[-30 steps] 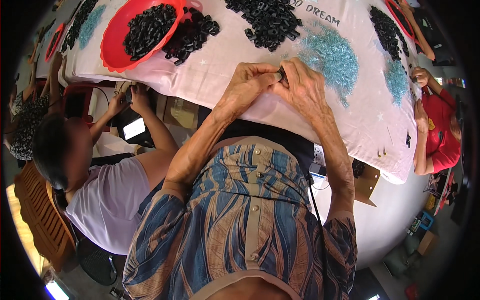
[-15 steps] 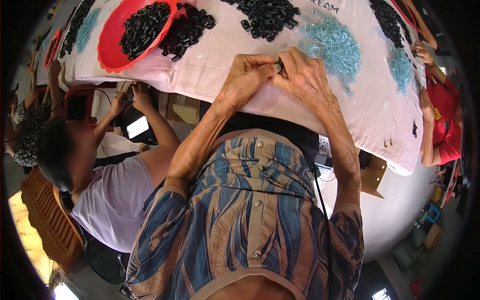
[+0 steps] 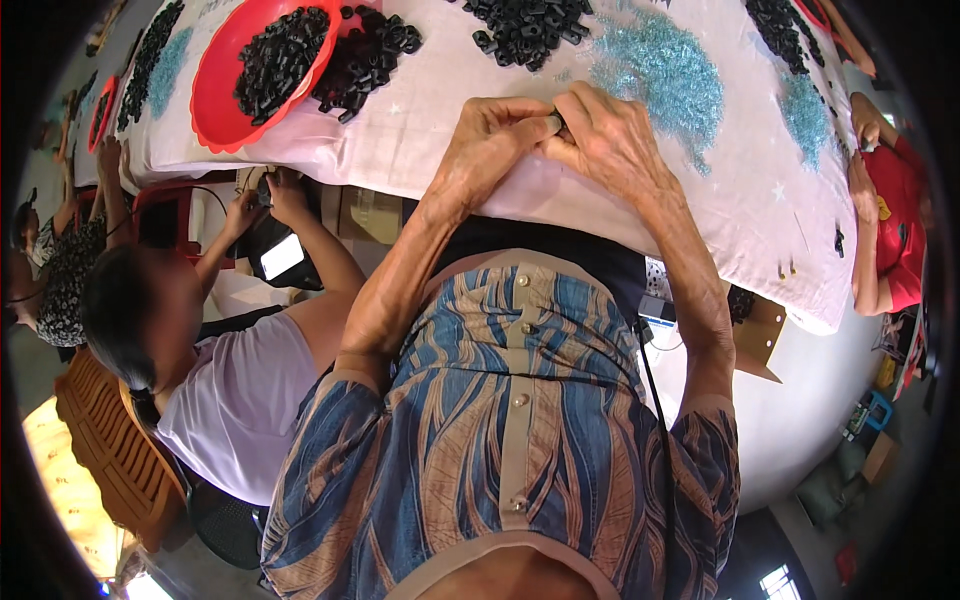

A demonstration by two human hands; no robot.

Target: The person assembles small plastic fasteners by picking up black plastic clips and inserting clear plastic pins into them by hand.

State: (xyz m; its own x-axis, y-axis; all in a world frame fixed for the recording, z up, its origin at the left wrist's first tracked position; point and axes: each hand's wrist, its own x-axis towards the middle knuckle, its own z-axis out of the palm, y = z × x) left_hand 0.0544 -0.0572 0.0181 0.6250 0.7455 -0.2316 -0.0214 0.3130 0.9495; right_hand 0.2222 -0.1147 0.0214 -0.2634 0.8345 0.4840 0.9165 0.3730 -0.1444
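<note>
My left hand (image 3: 493, 145) and my right hand (image 3: 603, 132) meet over the near edge of the cloth-covered table, fingertips pinched together. Between them sits a small black part (image 3: 556, 117), mostly hidden by the fingers; only a dark bit of it shows. Beyond my hands lies a heap of small black plastic pieces (image 3: 530, 32). To its right spreads a pile of tiny clear-blue pieces (image 3: 665, 85), just past my right hand.
A red bowl (image 3: 212, 105) of black pieces stands at left, with more black pieces (image 3: 368, 65) beside it. On the left a person in a white shirt (image 3: 245, 400) sits close by. Another person in red (image 3: 905, 250) is at the right edge. An open carton (image 3: 762, 335) is below the table.
My hands stay pinched together in nearly the same place, with the fingers slightly shifted and less of the black part showing. The whole view has tilted a little.
</note>
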